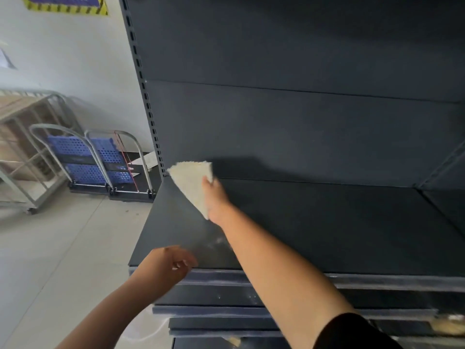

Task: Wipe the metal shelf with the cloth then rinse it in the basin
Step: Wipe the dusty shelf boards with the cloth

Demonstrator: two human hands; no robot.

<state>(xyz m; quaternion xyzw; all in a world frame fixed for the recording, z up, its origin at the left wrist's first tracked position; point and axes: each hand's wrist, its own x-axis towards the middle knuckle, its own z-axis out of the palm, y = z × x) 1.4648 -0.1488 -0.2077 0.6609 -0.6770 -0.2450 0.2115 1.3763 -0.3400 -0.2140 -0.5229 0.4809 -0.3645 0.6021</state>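
A dark grey metal shelf [327, 222] fills the middle and right of the view, with a dark back panel behind it. My right hand [216, 197] reaches to the shelf's far left corner and holds a folded pale cream cloth [193, 182] against the surface there. Near the front left corner of the shelf my left hand [168, 265] hovers, fingers loosely curled and holding nothing. A dusty whitish smear shows on the shelf near the front edge. No basin is in view.
Lower shelves [251, 311] step out below the front edge. A slotted upright post [146, 96] borders the shelf on the left. On the pale floor to the left stand two folded blue platform trolleys [100, 159] and a grey metal-framed cart [25, 147] by the wall.
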